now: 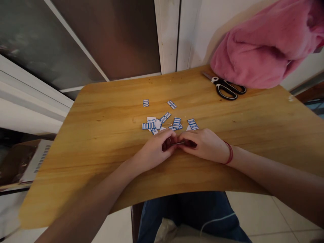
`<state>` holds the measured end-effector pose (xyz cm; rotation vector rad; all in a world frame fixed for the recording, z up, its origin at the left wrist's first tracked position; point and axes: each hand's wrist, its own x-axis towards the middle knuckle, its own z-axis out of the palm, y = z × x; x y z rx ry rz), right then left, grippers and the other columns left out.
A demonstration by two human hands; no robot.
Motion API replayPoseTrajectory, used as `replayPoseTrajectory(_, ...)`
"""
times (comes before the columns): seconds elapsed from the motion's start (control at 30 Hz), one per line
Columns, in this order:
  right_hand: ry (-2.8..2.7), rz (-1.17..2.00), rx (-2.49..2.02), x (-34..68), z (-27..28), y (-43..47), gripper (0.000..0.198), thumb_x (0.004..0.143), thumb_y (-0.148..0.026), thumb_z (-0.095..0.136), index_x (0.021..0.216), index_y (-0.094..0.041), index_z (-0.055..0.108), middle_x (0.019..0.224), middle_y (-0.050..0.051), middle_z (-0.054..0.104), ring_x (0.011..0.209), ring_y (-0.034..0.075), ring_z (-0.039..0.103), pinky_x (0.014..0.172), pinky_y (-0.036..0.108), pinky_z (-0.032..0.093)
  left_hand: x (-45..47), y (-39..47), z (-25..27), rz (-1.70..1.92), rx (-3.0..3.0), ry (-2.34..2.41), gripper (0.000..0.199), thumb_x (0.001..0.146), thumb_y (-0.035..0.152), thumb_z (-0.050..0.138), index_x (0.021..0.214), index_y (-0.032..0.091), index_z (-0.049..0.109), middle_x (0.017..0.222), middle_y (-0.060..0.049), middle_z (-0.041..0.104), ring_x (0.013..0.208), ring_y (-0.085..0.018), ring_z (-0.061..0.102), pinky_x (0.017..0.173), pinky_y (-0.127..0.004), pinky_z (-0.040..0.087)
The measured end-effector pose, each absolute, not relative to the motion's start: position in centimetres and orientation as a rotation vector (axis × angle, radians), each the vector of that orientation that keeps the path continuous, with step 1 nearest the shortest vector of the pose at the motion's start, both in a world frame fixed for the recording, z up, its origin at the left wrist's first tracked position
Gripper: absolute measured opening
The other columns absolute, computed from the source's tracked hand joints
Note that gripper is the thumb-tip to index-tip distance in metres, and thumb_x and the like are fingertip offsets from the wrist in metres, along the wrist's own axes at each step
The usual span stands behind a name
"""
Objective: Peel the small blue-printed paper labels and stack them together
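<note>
My left hand (158, 148) and my right hand (202, 143) meet at the middle of the wooden table, fingertips pinched together. Between them is a thin flat piece (178, 143), seen edge-on, so its face is hidden. Just beyond my fingers lies a loose pile of small blue-and-white paper labels (149, 126), some overlapping. More labels (177, 122) lie in front of my fingertips, and another piece (192, 124) is close to my right knuckles. Farther off are two separate pieces, a label strip (145, 103) and a tilted label strip (172, 104).
Black-handled scissors (226, 88) lie at the table's far right, against a pink plush cloth (253, 50). The wooden table (101, 155) meets a wall and framed dark panels (121, 37) at the back. A cardboard box (22, 162) stands lower left.
</note>
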<state>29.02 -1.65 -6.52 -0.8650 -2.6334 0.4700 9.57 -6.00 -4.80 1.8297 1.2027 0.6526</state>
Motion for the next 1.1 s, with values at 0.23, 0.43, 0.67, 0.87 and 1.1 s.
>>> replayPoseTrajectory(0.23, -2.527, 0.66, -0.896, 28.9, -6.2, -1.6, 0.01, 0.081, -0.027, 0.06, 0.087, -0.019, 0.062, 0.069, -0.003, 0.063, 0.06, 0.008, 0.056, 0.056, 0.019, 0.037, 9.5, -5.9, -5.0, 0.696, 1.816, 1.232, 0.004, 0.081, 0.015, 0.054, 0.08, 0.018, 0.052, 0.075, 0.002, 0.051, 0.064, -0.009, 0.047, 0.057, -0.021, 0.04)
replayPoseTrajectory(0.43, -2.374, 0.75, -0.962, 28.9, -6.0, -1.5, 0.013, 0.082, -0.026, 0.058, 0.091, -0.018, 0.061, 0.069, -0.002, 0.06, 0.056, 0.007, 0.051, 0.054, 0.019, 0.037, 8.9, -5.5, -4.9, 0.818, 1.731, 1.314, 0.002, 0.081, 0.018, 0.055, 0.08, 0.018, 0.054, 0.078, 0.0, 0.056, 0.072, -0.011, 0.053, 0.064, -0.023, 0.043)
replayPoseTrajectory(0.67, -2.108, 1.056, -0.984, 28.6, -5.5, -1.6, 0.026, 0.089, -0.039, 0.049, 0.091, -0.016, 0.06, 0.062, -0.002, 0.054, 0.053, 0.007, 0.045, 0.048, 0.019, 0.033, 8.8, -5.3, -4.9, 0.948, 1.308, 1.184, 0.012, 0.08, 0.025, 0.061, 0.081, 0.018, 0.051, 0.07, 0.003, 0.054, 0.057, -0.008, 0.05, 0.052, -0.019, 0.042)
replayPoseTrajectory(0.87, -1.996, 1.269, -0.95, 28.4, -5.4, -2.1, 0.029, 0.086, -0.043, 0.054, 0.092, -0.015, 0.058, 0.062, -0.003, 0.051, 0.053, 0.007, 0.044, 0.048, 0.019, 0.034, 9.2, -5.6, -4.7, 0.964, 1.165, 1.163, 0.019, 0.077, 0.029, 0.065, 0.08, 0.018, 0.05, 0.063, 0.004, 0.053, 0.051, -0.007, 0.048, 0.047, -0.019, 0.042)
replayPoseTrajectory(1.1, -1.943, 1.116, -0.954, 28.6, -5.6, -1.9, 0.023, 0.08, -0.039, 0.062, 0.088, -0.017, 0.066, 0.059, -0.003, 0.053, 0.05, 0.007, 0.043, 0.046, 0.021, 0.032, 9.3, -5.9, -4.2, 0.982, 1.023, 1.034, 0.019, 0.082, 0.036, 0.061, 0.081, 0.019, 0.054, 0.076, 0.001, 0.055, 0.059, -0.007, 0.05, 0.049, -0.018, 0.039)
